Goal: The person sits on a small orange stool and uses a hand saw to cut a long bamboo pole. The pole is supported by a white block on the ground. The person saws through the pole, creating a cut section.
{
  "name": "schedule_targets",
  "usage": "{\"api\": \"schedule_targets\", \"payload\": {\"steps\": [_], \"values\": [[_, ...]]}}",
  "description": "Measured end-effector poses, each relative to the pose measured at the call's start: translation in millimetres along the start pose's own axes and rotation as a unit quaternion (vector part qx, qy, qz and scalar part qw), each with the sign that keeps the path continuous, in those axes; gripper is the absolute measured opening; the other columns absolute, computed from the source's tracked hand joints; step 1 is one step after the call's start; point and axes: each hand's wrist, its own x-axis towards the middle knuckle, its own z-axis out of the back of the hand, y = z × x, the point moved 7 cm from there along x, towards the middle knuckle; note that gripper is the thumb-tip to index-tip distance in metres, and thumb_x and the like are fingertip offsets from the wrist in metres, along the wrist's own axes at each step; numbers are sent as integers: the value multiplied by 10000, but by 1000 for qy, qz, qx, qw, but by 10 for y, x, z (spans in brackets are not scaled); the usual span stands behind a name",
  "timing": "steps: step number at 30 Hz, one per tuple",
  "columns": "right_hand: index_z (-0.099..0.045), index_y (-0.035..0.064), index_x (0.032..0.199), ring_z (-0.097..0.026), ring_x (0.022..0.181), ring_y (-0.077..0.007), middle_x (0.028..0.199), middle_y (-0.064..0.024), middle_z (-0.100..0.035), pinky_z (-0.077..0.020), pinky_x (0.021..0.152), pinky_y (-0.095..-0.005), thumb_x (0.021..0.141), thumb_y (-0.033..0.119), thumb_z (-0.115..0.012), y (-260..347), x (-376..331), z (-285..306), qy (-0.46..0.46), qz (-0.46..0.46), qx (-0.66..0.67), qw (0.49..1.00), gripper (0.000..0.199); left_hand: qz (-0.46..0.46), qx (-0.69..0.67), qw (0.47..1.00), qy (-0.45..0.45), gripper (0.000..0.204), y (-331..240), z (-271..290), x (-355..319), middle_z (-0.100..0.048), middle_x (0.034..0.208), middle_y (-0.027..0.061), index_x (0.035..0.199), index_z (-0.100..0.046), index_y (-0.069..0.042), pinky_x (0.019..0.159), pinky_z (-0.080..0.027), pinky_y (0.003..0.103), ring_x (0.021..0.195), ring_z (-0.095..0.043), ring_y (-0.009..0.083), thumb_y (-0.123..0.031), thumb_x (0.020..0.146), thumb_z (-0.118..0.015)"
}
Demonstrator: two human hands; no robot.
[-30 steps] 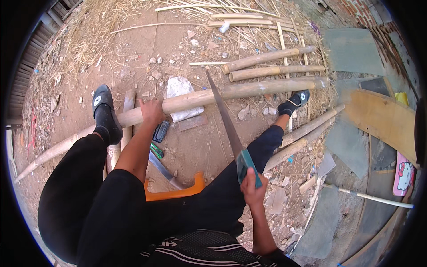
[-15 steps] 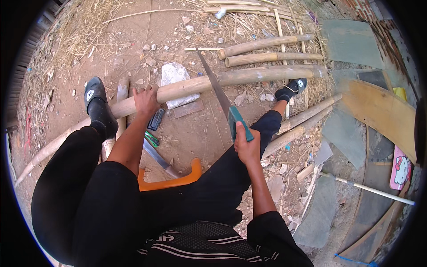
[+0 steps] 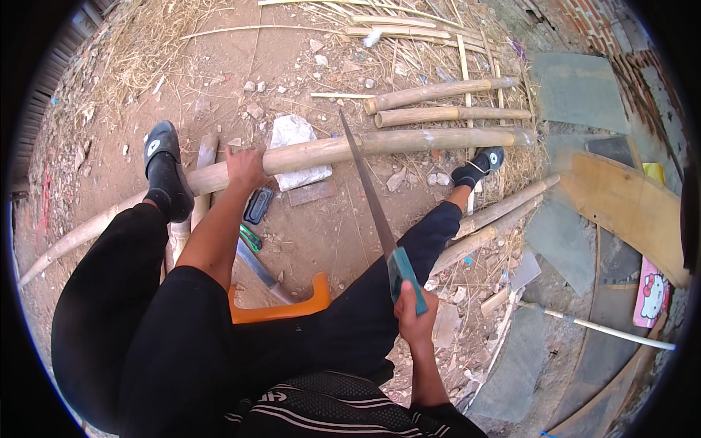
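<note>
A long bamboo pole (image 3: 438,141) lies across the ground in front of me, over a white stone block (image 3: 290,133). My left hand (image 3: 248,168) is closed round the pole, to the left of the stone. In my right hand (image 3: 418,315) is the teal handle of a handsaw (image 3: 372,201), held with the fingers wrapped round it. The blade slants up and away to the left, crossing the pole to the right of the stone, its tip just past the far side. Whether the teeth have cut into the bamboo is too small to tell.
My sandalled left foot (image 3: 166,171) rests at the pole. An orange curved object (image 3: 281,310), a long blade (image 3: 263,270), a green tool (image 3: 250,237) and a dark case (image 3: 258,205) lie between my legs. Shorter bamboo poles (image 3: 453,114) lie beyond; boards (image 3: 628,208) lie at right.
My right hand has drawn the saw back toward me, so less blade sticks out past the pole. My left hand stays on the bamboo. The view has tilted slightly.
</note>
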Motion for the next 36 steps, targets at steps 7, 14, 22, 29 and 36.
{"api": "schedule_targets", "payload": {"steps": [7, 14, 22, 29, 36], "values": [[-480, 1, 638, -342, 544, -54, 503, 16, -407, -271, 457, -311, 1004, 267, -573, 180, 847, -229, -38, 68, -72, 994, 462, 3, 2, 1000, -14, 552, -190, 376, -14, -713, 1018, 77, 1142, -569, -191, 1055, -303, 574, 1039, -680, 268, -228, 643, -803], [-506, 6, 606, -406, 460, -58, 501, 5, -441, -311, 443, -292, 1008, 270, -551, 23, 195, 163, -22, 31, 66, 997, 483, -2, 15, 1000, -6, 504, -335, 294, -94, -727, 1014, 84, 1158, -608, -189, 1125, -250, 583, 1030, -695, 271, -243, 684, -770], [-485, -8, 627, -361, 486, -71, 488, -42, -374, -293, 450, -346, 983, 261, -590, 61, 503, -438, -14, 100, -9, 995, 458, 22, -1, 999, 42, 554, 160, 377, 285, -725, 1051, 101, 1177, -599, -178, 1081, -313, 585, 1100, -665, 290, -212, 646, -757], [-494, 18, 604, -390, 461, -79, 477, 4, -407, -294, 444, -338, 991, 268, -584, 127, 1030, -771, -29, 125, -64, 990, 470, 7, -13, 997, 78, 625, 211, 453, 318, -724, 1070, 125, 1149, -654, -138, 1068, -332, 574, 1083, -678, 293, -222, 552, -819], [-493, 28, 584, -420, 426, -80, 479, 9, -436, -316, 438, -296, 991, 249, -577, -43, -105, -400, -17, 33, 115, 993, 471, -3, 42, 994, 97, 551, 222, 560, 225, -726, 1107, 69, 1116, -679, -170, 1079, -316, 563, 1082, -683, 248, -181, 573, -777]]}}
